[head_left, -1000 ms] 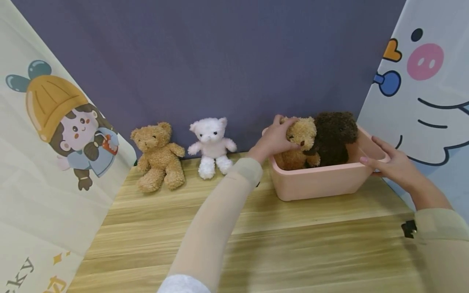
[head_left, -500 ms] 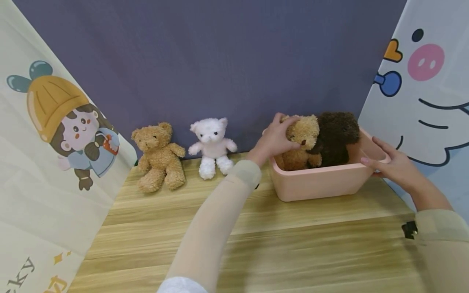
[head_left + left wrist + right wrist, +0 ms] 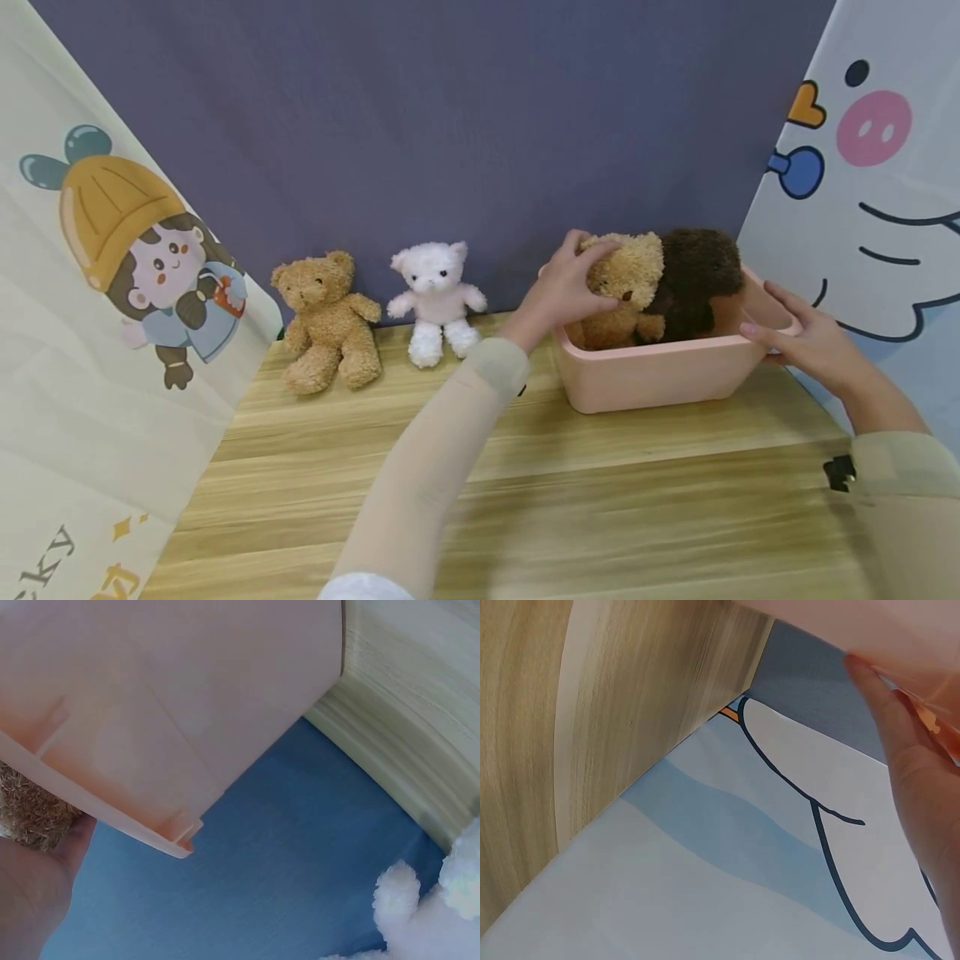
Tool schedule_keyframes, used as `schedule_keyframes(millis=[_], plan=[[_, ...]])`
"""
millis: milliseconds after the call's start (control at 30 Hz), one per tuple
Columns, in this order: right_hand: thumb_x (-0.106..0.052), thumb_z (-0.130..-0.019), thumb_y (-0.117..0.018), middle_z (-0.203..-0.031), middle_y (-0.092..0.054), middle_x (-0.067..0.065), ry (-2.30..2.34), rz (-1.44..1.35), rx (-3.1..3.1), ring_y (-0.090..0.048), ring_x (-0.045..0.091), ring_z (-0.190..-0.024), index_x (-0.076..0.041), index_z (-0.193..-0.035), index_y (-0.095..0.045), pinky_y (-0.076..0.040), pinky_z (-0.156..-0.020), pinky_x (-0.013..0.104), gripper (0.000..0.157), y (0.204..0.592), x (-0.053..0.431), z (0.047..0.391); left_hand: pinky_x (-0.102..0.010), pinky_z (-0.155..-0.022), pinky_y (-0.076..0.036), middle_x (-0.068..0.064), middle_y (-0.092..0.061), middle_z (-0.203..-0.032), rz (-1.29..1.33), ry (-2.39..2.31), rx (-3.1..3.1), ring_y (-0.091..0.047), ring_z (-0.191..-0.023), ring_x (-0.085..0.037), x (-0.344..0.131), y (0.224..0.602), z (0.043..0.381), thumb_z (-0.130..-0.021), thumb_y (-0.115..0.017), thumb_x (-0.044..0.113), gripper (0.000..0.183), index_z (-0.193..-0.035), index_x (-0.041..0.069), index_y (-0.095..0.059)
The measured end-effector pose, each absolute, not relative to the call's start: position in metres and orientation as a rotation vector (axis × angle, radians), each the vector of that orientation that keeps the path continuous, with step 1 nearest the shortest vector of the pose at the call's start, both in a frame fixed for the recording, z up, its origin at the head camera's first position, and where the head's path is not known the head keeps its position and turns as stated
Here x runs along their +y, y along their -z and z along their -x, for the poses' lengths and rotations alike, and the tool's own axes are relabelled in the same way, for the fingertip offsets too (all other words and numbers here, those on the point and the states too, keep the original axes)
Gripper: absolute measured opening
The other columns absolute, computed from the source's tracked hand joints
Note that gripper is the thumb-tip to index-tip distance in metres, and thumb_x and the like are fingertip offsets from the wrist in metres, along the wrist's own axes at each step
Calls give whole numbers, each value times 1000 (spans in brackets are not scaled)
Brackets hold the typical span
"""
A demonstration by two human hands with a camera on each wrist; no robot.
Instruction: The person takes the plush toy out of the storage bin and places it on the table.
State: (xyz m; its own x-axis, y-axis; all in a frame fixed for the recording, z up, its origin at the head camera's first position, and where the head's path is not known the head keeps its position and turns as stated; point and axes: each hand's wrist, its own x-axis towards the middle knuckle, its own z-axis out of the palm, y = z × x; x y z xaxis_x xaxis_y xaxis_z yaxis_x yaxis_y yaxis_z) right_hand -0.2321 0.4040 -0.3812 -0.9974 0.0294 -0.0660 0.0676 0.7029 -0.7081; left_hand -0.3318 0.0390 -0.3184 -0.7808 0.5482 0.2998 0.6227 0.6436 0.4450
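Observation:
Over the left end of a pink plastic bin (image 3: 652, 379), my left hand (image 3: 555, 287) grips a light-brown teddy bear (image 3: 637, 262) by the head, thumb in front and fingers over the top. The bear sits inside the bin, its legs partly hidden by the front wall. Right beside it in the bin is a dark-brown plush bear (image 3: 701, 267), its face turned to the right. My right hand (image 3: 813, 342) holds the bin's right end, thumb on the rim and fingers underneath. In the left wrist view, brown fur (image 3: 26, 814) shows in my palm past the bin's rim.
To the left, a tan teddy bear (image 3: 326, 321) and a small white plush bear (image 3: 435, 300) sit against the dark blue backdrop (image 3: 450, 125). The wooden tabletop (image 3: 300, 500) runs in front of them. Printed cartoon panels (image 3: 885, 250) stand at both sides.
My left hand has shifted the light-brown bear a little to the right inside the bin, and the dark-brown bear has edged right too. My right hand stays on the rim.

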Motion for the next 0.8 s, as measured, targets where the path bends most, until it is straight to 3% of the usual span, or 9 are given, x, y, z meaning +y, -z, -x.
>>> schedule_keyframes(millis=[33,100,200,300,433,533,667,800], plan=[[-55,-105,-60,-168,2,46,1184,-87,2855,-23,72,-147,-23,-170,14,-40,-107,80,104,381,404,232,-52,-116,-48,-2,-32,-165,978,800,-2714,-47,-147,-23,38,318,331,-89,-86,45,85,-161,44,-42],[-55,-105,-59,-168,3,45,1187,-84,2851,-21,72,-148,-23,-170,14,-34,-109,83,103,381,404,232,-54,-118,-46,-1,-31,-165,981,783,-2703,-46,-147,-23,37,319,328,-89,-86,46,84,-161,44,-41],[-55,-104,-60,-169,3,45,1186,-84,2850,-23,71,-148,-23,-170,14,-44,-105,77,104,380,404,233,-56,-119,-45,-2,-31,-166,984,763,-2687,-46,-147,-23,36,319,324,-90,-85,46,83,-161,44,-42],[-54,-104,-61,-168,3,45,1190,-77,2846,-25,71,-147,-22,-170,13,-57,-95,64,104,380,404,233,-57,-119,-44,-2,-31,-165,985,764,-2671,-45,-148,-23,34,320,321,-90,-85,46,82,-161,43,-43],[-54,-104,-61,-169,4,45,1199,-79,2837,-24,71,-147,-23,-170,14,-55,-97,67,104,381,405,233,-59,-121,-42,-2,-31,-165,996,783,-2647,-43,-149,-22,33,319,318,-90,-85,45,81,-160,42,-44],[-53,-104,-62,-169,4,45,1202,-82,2842,-25,71,-146,-24,-170,14,-56,-97,66,104,382,405,233,-55,-117,-47,-2,-31,-165,989,848,-2637,-45,-148,-22,33,316,316,-90,-86,43,81,-159,43,-45],[-51,-104,-64,-168,1,46,1215,-74,2850,-29,72,-144,-25,-170,12,-64,-83,52,104,383,405,233,-44,-108,-55,-1,-31,-165,967,961,-2621,-50,-143,-22,33,312,313,-89,-87,39,80,-158,44,-47],[-52,-104,-63,-168,0,46,1208,-73,2857,-28,73,-143,-25,-170,12,-55,-95,68,104,382,403,232,-40,-105,-56,0,-31,-165,955,1036,-2602,-49,-143,-21,31,310,313,-89,-88,37,81,-158,44,-47]])
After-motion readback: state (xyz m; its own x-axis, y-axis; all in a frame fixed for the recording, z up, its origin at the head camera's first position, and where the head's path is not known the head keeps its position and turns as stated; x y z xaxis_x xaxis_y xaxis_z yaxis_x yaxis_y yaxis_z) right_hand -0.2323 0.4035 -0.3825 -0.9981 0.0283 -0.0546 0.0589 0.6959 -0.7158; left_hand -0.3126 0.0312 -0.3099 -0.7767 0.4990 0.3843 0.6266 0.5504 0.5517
